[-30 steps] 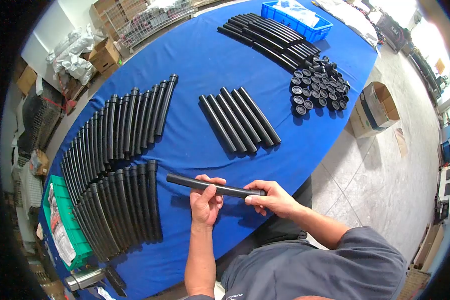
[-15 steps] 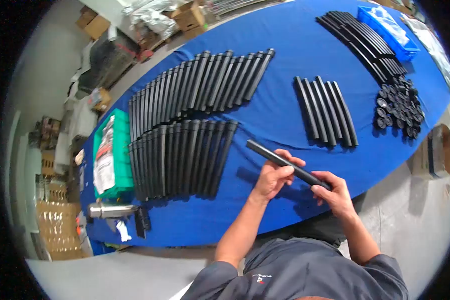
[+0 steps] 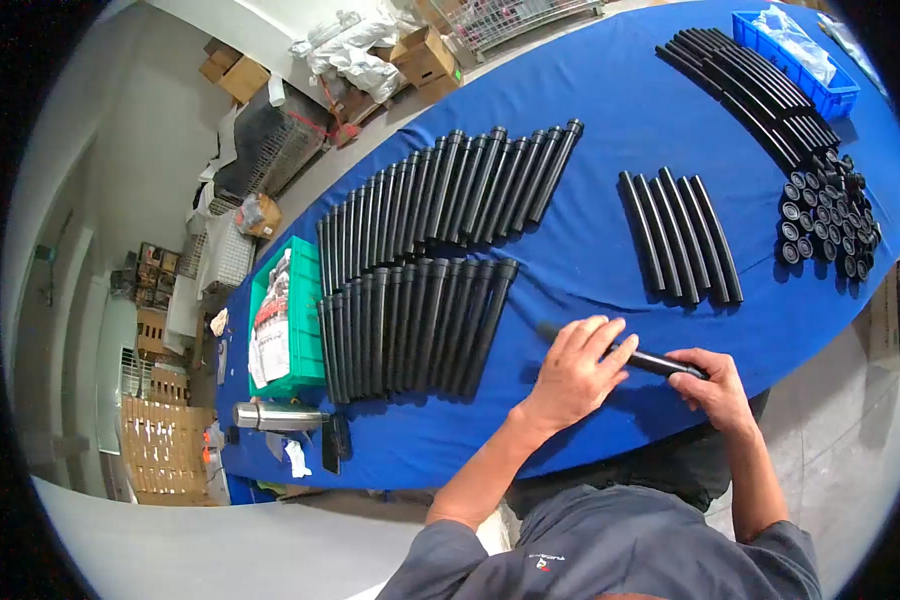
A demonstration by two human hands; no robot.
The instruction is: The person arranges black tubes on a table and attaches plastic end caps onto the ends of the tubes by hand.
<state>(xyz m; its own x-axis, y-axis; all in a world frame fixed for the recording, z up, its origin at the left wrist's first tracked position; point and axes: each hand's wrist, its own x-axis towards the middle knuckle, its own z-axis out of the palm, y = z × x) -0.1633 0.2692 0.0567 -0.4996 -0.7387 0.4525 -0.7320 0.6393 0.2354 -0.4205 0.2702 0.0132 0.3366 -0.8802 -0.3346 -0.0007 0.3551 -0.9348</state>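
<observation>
A black tube (image 3: 650,362) is held between my hands above the near edge of the blue-covered table. My right hand (image 3: 715,388) grips its right end, with the thumb lying along it. Laid palm down over the tube's left part, my left hand (image 3: 582,368) has its fingers curled across it and hides that stretch. The far left tip is smeared by motion. Beyond my hands lie several loose black tubes (image 3: 678,238) side by side. To the left are two rows of black tubes with collared ends (image 3: 410,325).
Round black caps (image 3: 820,225) are piled at the right, below more thin black tubes (image 3: 745,90) and a blue crate (image 3: 838,100). A green crate (image 3: 310,350) stands at the left, near a steel flask (image 3: 278,416) and a dark phone-like object (image 3: 332,445). The blue cloth (image 3: 570,270) is wrinkled.
My left hand has turned palm down over the tube, where before it held it from below with the fingers up. The view has shifted, so the table things appear farther right.
</observation>
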